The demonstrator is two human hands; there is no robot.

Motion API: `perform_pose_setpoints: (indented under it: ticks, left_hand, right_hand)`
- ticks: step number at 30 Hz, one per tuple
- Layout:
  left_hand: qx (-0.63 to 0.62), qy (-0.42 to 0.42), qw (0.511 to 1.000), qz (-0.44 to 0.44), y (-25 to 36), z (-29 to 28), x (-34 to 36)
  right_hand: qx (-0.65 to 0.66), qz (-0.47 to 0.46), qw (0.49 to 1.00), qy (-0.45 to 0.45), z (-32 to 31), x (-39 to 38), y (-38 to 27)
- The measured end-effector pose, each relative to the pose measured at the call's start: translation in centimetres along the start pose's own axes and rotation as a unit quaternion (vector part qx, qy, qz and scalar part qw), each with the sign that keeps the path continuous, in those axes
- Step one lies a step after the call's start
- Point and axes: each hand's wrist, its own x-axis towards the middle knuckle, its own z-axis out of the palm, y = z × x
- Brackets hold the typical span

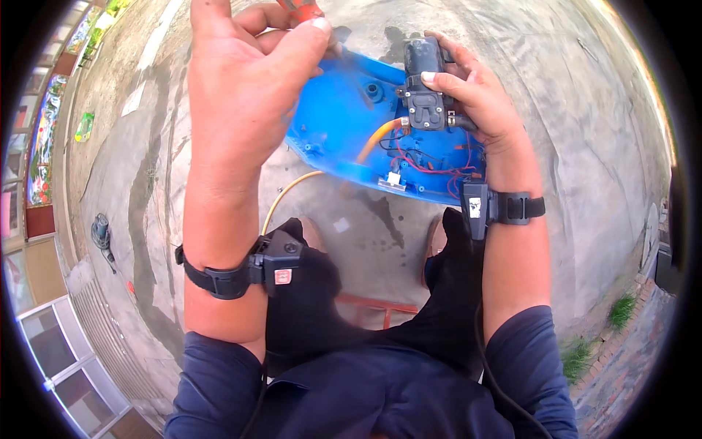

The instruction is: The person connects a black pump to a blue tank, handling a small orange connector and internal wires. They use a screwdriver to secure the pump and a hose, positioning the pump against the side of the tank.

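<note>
My right hand (475, 91) is closed around a black electric pump (426, 99), thumb across its front and fingers behind. The pump stands upright over an open blue plastic housing (336, 110), its motor end pointing away from me. An orange-yellow hose (382, 137) runs from the pump's left port into the housing. Red and black wires (431, 164) lie loose inside the housing, on the right. Raised above the housing's left side, my left hand (256, 66) pinches an orange-red handle (301, 9), cut off by the top edge; its tool kind is unclear. A blurred streak crosses the housing below.
A pale yellow tube (292, 189) curves from the housing toward my left wrist. Under my legs shows a red metal frame (376, 311). A dark power tool (102, 238) and a green object (85, 126) lie on the ground to the left. Brickwork (621, 351) edges the right.
</note>
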Motion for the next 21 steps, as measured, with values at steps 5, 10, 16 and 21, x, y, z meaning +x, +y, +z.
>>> perform_pose_setpoints:
  ticks: [5, 10, 16, 21]
  left_hand:
    - [0.058, -0.009, 0.998, 0.039, -2.7, 1.1, -1.1]
    - [0.05, -0.028, 0.998, 0.017, -4.6, 0.2, -1.7]
    - [0.055, -0.033, 0.997, 0.038, -4.8, 0.4, -2.7]
    - [0.054, -0.02, 0.994, 0.094, -5.4, 0.2, -3.2]
  right_hand:
    - [0.002, 0.002, 1.0, -0.02, 0.2, -0.1, 0.1]
    - [-0.003, -0.006, 1.0, -0.015, 0.2, 0.0, 0.4]
    - [-0.012, -0.016, 1.0, -0.018, 0.7, 0.2, 0.0]
    - [0.086, 0.009, 0.993, -0.076, 0.5, 0.4, -0.8]
